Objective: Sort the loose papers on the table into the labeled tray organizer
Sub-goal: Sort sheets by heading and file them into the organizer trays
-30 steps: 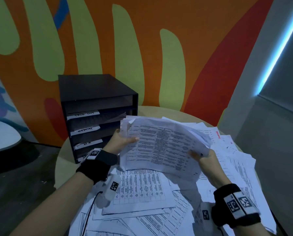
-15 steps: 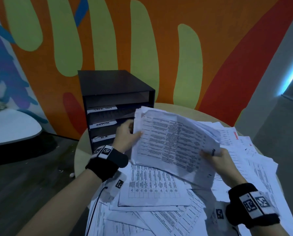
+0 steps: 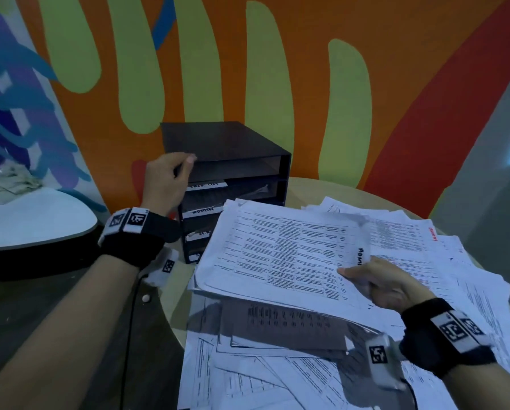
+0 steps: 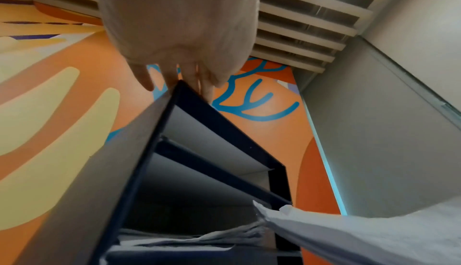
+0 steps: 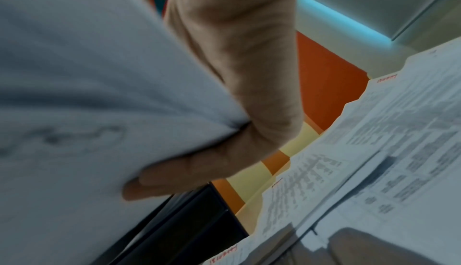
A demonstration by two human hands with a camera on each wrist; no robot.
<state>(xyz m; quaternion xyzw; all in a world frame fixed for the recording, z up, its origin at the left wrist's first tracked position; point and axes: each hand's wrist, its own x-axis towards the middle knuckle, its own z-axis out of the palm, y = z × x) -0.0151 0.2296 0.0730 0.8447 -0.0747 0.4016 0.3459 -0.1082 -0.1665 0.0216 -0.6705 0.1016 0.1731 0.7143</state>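
Observation:
A black tray organizer [image 3: 233, 143] with white labels on its shelf fronts stands at the back left of the round table. My left hand [image 3: 166, 179] grips its top front left corner, fingers curled over the edge [image 4: 179, 84]. My right hand [image 3: 378, 282] holds a thick stack of printed papers [image 3: 277, 250] by its right edge, thumb on top, fingers [image 5: 174, 178] underneath. The stack's far corner points at the organizer's middle shelves. A lower shelf holds some sheets [image 4: 199, 237].
Loose printed sheets [image 3: 277, 365] cover most of the round table [image 3: 304, 187], overlapping and hanging past its near edge. A white table [image 3: 34, 217] stands to the left. The painted wall rises right behind the organizer.
My left hand has let go of the paper stack and moved up to grip the organizer's top corner. The right hand alone now holds the stack, lower and flatter.

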